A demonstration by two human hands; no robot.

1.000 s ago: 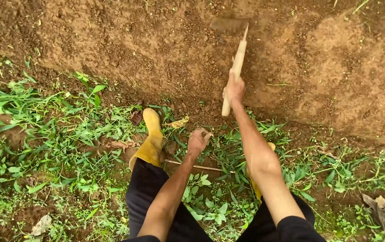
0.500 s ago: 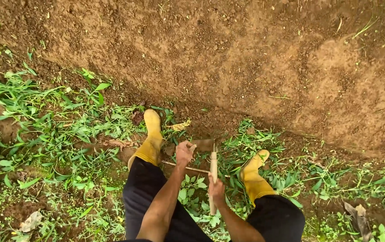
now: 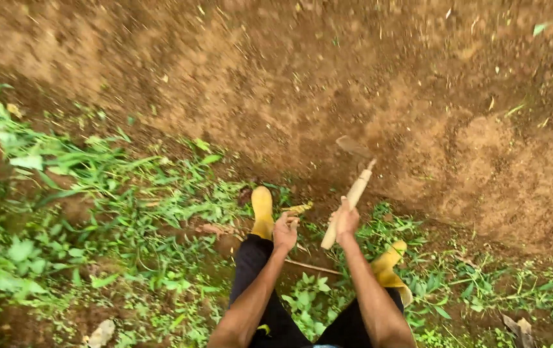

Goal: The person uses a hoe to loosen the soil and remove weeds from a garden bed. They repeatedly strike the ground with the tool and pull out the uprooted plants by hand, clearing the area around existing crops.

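- The hoe [image 3: 352, 187], a short one-handed tool with a pale wooden handle and a dark blade, was held out over the foot of the bare earth bank [image 3: 354, 84]; its blade was blurred against the brown soil just above the handle's top end.
- On the left, a strip of green weeds [image 3: 96, 193] ran along the base of the bank.
- The left yellow rubber boot [image 3: 262, 209] stood among those weeds, toe pointing at the bank.
- The left hand [image 3: 285, 231] hung loosely curled and held nothing, just right of that boot and near the hoe's handle without touching it.
- The right hand [image 3: 346, 220] was closed around the lower part of the handle, close to the butt end.
- The right yellow boot [image 3: 389, 267] sat lower right, partly hidden behind the right forearm.
- Judged from its build, the hoe would be stiff and head-heavy, the bare wood giving fair purchase unless damp; a hold low on the handle suits swinging, while choking up nearer the blade would give more control.
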